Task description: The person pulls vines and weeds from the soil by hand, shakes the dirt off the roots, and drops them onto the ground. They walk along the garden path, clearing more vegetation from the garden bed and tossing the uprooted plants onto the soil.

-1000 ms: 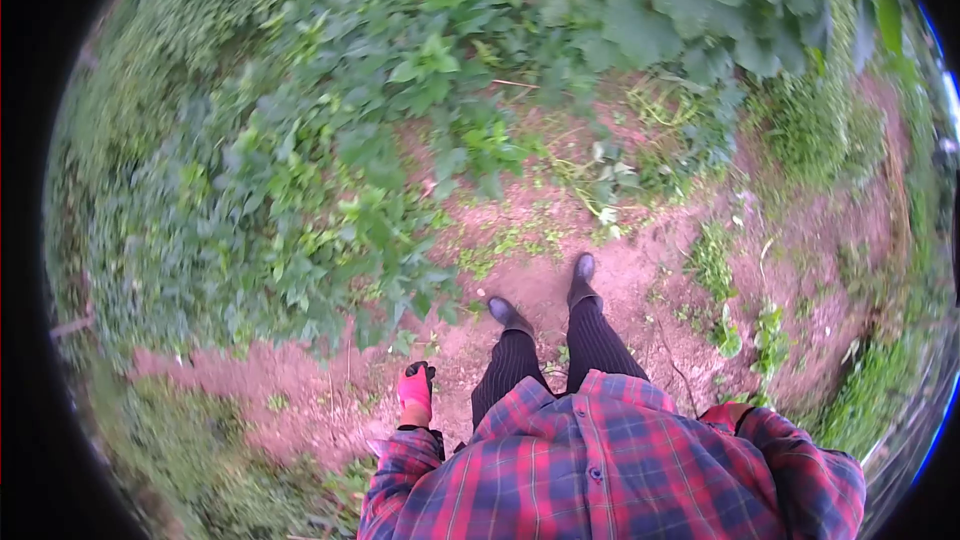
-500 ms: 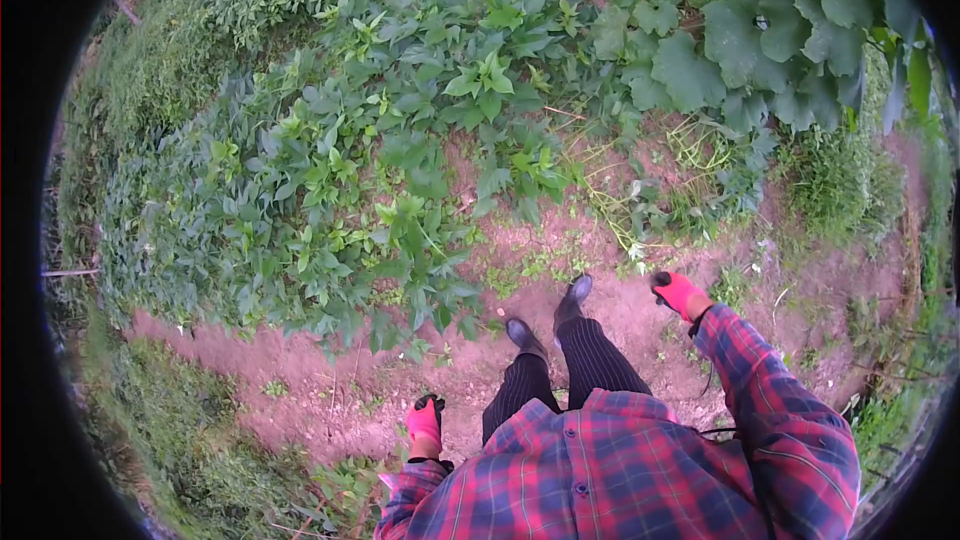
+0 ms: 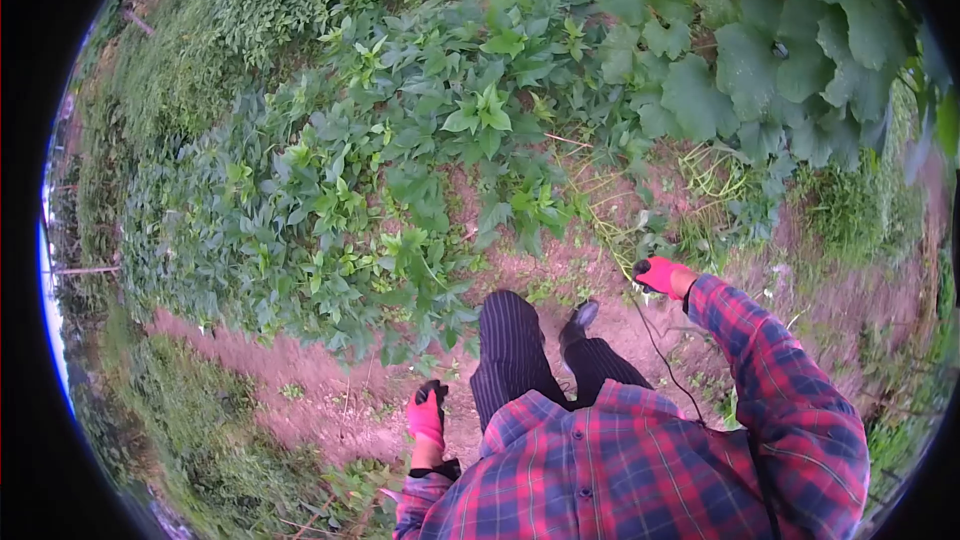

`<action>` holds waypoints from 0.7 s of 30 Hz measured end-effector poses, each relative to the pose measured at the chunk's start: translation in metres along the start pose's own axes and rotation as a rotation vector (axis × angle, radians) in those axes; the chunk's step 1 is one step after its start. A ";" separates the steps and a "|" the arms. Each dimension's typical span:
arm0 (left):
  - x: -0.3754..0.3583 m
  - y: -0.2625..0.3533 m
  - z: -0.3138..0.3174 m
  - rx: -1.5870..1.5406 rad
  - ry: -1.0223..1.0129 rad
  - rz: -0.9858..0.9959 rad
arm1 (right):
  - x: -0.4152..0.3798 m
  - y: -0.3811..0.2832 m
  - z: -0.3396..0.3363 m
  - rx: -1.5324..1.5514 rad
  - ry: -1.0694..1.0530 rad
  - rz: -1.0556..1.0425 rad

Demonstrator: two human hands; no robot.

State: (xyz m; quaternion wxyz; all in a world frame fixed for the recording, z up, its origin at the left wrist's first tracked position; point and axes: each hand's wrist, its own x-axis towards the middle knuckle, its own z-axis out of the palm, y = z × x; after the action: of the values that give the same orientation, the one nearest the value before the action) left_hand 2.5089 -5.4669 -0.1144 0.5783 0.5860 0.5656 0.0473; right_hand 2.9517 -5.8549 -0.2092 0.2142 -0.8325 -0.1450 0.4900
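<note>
My left hand [image 3: 427, 416], in a pink-red work glove with black fingertips, hangs low beside my left leg with its fingers curled in. Nothing sticks out of it. My right hand [image 3: 664, 278], gloved the same way, is held forward over the bare soil, also closed, with nothing seen protruding. Just beyond it lie uprooted-looking pale vines [image 3: 610, 225]. A thin dark cord [image 3: 663, 352] dangles between my right hand and my shirt front. My left knee [image 3: 508, 325] is raised in striped trousers, hiding that foot; the right boot [image 3: 580, 318] is on the ground.
A dense bed of leafy green plants [image 3: 300, 190] spreads ahead and to the left. Large broad leaves [image 3: 770, 50] hang at the upper right. A reddish dirt path [image 3: 290, 370] runs along the bed, with weeds [image 3: 170, 410] on its near side.
My left knee has come up, covering the left boot. My right hand has moved slightly left, nearer the vines. The cord has swung out toward it, and the view has shifted slightly.
</note>
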 end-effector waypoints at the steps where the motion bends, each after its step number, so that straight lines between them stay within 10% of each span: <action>1: 0.003 0.029 0.012 -0.037 0.001 0.034 | 0.005 -0.012 -0.014 -0.043 0.027 0.028; 4: 0.045 0.113 0.061 0.019 -0.006 -0.032 | 0.042 -0.030 -0.042 -0.112 0.106 -0.022; 12: 0.136 0.224 0.149 0.783 -0.284 0.569 | 0.094 -0.140 -0.119 0.182 0.159 0.082; 21: 0.270 0.317 0.244 1.108 -0.513 0.906 | 0.330 -0.163 -0.144 0.375 0.322 -0.068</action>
State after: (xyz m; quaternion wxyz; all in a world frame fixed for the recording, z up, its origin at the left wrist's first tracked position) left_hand 2.9708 -5.3278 -0.1236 0.2369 0.9583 0.0588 -0.1484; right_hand 3.2310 -5.5959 -0.3147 0.4016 -0.8402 -0.0433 0.3618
